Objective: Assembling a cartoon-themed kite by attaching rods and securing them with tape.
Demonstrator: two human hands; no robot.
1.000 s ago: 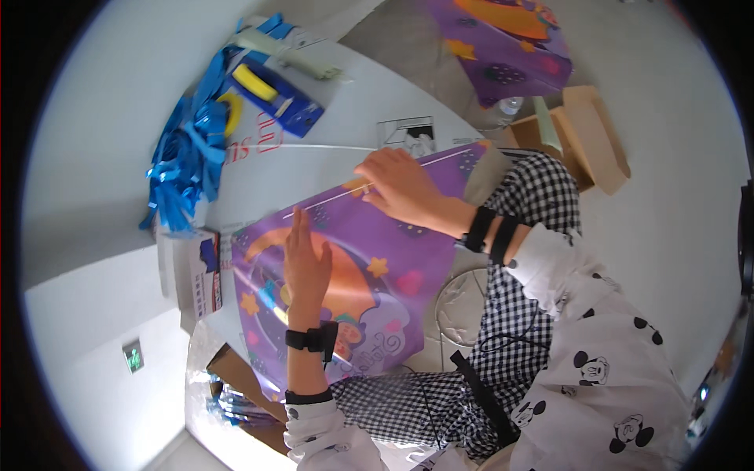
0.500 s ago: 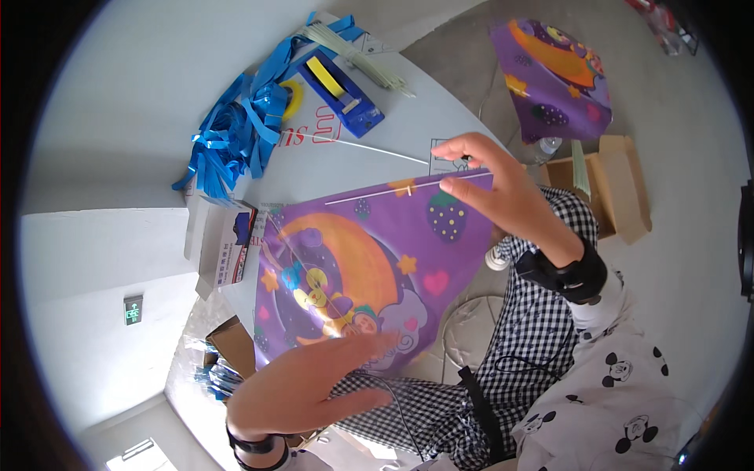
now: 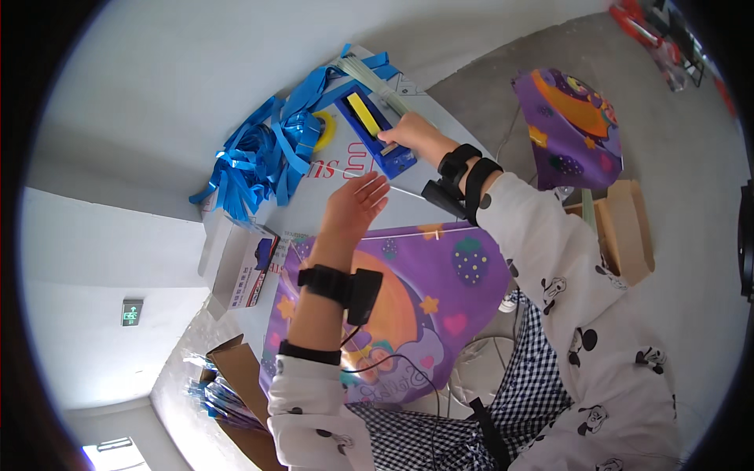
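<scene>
A blue tape dispenser (image 3: 402, 163) with a yellow core stands on the table's far part. My right hand (image 3: 410, 135) is at its right side, fingers closed near the cutting end; what they pinch, if anything, is hidden. Just below the dispenser, my left hand (image 3: 357, 206) is raised, palm up, fingers stretched out and holding nothing. A thin white rod (image 3: 408, 192) lies on the table beside the left hand. Under my left forearm a purple printed sheet (image 3: 471, 290) with a moon, strawberries and stars hangs over the table's near edge, a white rod along its upper edge.
Blue ribbons (image 3: 251, 161) are heaped at the far left, near a yellow tape roll (image 3: 324, 132) and a bundle of pale sticks (image 3: 373, 82). A carton (image 3: 239, 267) stands at the left. Another purple sheet (image 3: 569, 129) is beyond an opened cardboard box (image 3: 628, 228) on the right.
Both hands have left the purple sheet and moved up and away from me. My right hand reached the tape dispenser and closed; my left hand turned palm up below it.
</scene>
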